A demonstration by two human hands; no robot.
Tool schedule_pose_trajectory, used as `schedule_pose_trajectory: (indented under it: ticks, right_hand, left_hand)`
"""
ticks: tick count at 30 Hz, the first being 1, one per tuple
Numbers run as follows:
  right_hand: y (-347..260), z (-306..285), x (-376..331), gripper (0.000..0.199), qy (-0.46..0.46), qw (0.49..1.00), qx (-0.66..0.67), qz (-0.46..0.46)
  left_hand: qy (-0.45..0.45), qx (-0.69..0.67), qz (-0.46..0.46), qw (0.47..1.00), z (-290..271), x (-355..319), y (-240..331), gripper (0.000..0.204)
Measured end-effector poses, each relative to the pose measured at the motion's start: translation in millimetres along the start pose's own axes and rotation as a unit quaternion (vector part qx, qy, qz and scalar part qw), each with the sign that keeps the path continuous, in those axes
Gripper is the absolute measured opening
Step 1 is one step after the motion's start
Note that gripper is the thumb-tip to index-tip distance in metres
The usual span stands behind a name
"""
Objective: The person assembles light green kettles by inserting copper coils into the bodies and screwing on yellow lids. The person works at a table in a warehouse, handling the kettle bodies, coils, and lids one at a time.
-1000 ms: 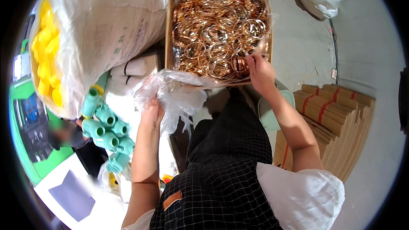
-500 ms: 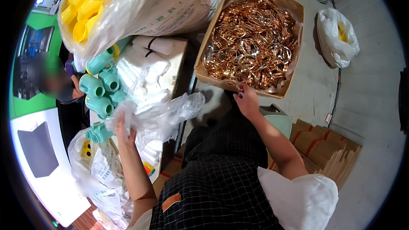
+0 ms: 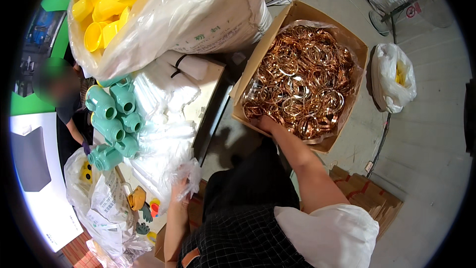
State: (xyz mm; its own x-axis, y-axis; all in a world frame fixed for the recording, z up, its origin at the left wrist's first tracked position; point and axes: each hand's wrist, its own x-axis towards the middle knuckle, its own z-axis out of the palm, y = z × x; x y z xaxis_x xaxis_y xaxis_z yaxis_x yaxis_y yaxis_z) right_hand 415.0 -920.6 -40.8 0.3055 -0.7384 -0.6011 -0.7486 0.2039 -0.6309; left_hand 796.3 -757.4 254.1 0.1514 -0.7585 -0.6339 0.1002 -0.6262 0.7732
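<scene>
My left hand (image 3: pixel 179 191) grips a crumpled clear plastic bag (image 3: pixel 187 171) at the near edge of the worktable. Flat clear bags (image 3: pixel 166 144) lie just beyond it. My right hand (image 3: pixel 266 123) reaches into the near left corner of an open cardboard box (image 3: pixel 239 104). Inside that box is a heap of shiny copper-coloured rings (image 3: pixel 302 79) in a clear liner. The fingertips of my right hand are hidden at the edge of the heap, so a hold on any ring cannot be made out.
Teal plastic jug-like bodies (image 3: pixel 106 128) are stacked on the table's left. A large white sack (image 3: pixel 198 20) of yellow plastic parts (image 3: pixel 106 7) stands behind. Gloves (image 3: pixel 144 213) lie near left. Flattened cartons (image 3: pixel 367 188) and a white bag (image 3: pixel 391 77) are at right; a co-worker (image 3: pixel 64 104) is at left.
My right hand has gone from the box's near rim down into its corner. My left hand has drawn the plastic bag nearer and lower; the view has shifted.
</scene>
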Motion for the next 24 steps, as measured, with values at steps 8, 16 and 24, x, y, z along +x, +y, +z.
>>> schedule_pose_trajectory:
  ticks: [8,16,24]
  right_hand:
    - [-16,-45,-44,0.036,-0.058,0.998,-0.021,0.003]
    - [-151,-133,-212,0.022,0.189,0.978,-0.055,-0.065]
    - [-182,-5,-205,0.022,-0.121,0.966,0.196,-0.116]
  left_hand:
    - [-0.011,0.154,0.035,0.987,44,7,0,0.031]
    - [-0.055,0.187,0.18,0.964,26,-11,12,0.036]
    - [0.602,0.014,0.127,0.788,-295,-238,32,0.024]
